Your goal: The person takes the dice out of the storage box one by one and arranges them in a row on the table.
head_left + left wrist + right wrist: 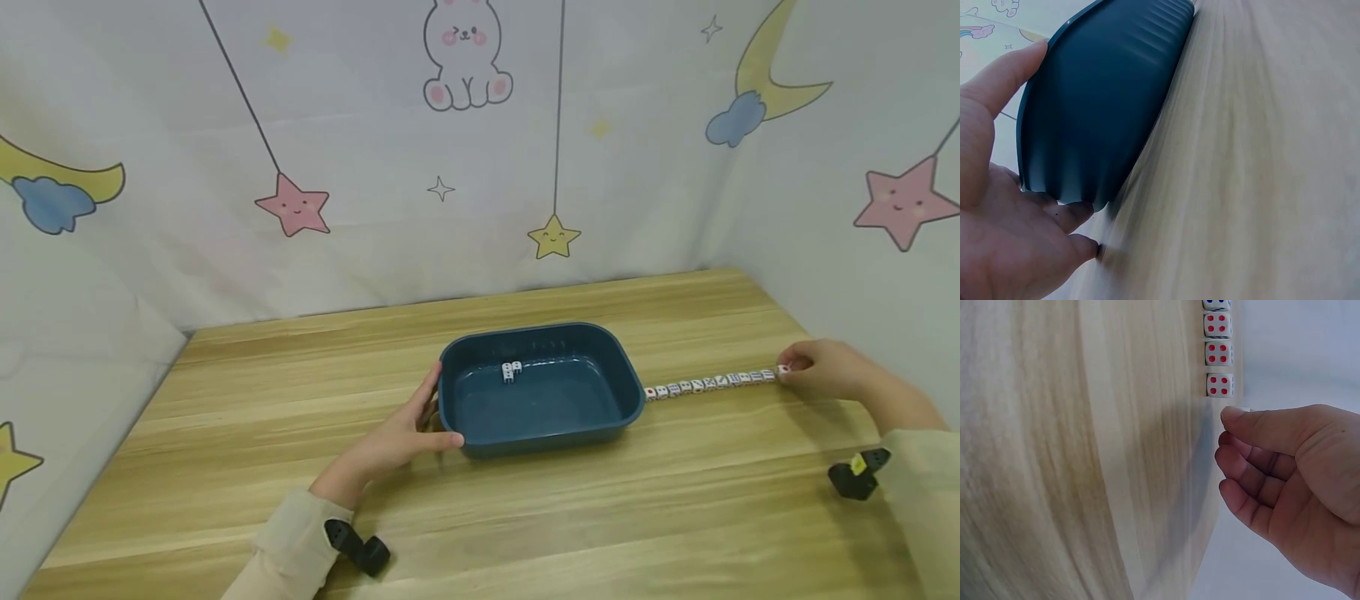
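A dark blue plastic tray (pixel 551 410) stands in the middle of the wooden table. My left hand (pixel 397 442) grips its left end, the thumb at the front corner and the fingers along the end wall; the left wrist view shows fingertips against that wall (pixel 1094 106). Three white dice (pixel 508 375) lie inside the tray towards the back. From the tray's right side, a row of dice (pixel 697 385) runs rightward. At its far end my right hand (pixel 828 371) pinches one die (pixel 783 369), mostly hidden behind the thumb in the right wrist view, slightly apart from the nearest die (pixel 1220 385).
The wooden table (pixel 247 417) ends against a white cloth backdrop (pixel 360 125) with cartoon stars, moons and a bunny. Its right edge lies close to the right hand. A black device is strapped at each wrist, such as the left one (pixel 358 547).
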Motion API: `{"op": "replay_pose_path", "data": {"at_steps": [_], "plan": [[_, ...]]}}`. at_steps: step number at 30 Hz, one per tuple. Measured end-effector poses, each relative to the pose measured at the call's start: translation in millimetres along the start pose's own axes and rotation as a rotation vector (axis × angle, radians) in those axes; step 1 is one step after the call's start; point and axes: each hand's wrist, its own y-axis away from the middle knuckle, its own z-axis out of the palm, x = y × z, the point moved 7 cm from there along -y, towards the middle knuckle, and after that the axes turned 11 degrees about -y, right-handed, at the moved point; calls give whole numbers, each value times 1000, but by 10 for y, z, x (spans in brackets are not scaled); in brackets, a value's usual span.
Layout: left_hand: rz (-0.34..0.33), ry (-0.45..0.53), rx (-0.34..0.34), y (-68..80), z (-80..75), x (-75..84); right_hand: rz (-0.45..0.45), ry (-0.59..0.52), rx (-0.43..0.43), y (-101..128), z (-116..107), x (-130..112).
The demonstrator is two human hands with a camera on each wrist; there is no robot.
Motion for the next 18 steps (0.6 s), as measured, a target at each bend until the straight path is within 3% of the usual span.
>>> {"op": "replay_pose_path", "data": {"at_steps": [18], "plan": [[1, -1, 10, -16, -7, -11, -3, 6, -27, -44, 54, 109]]}}
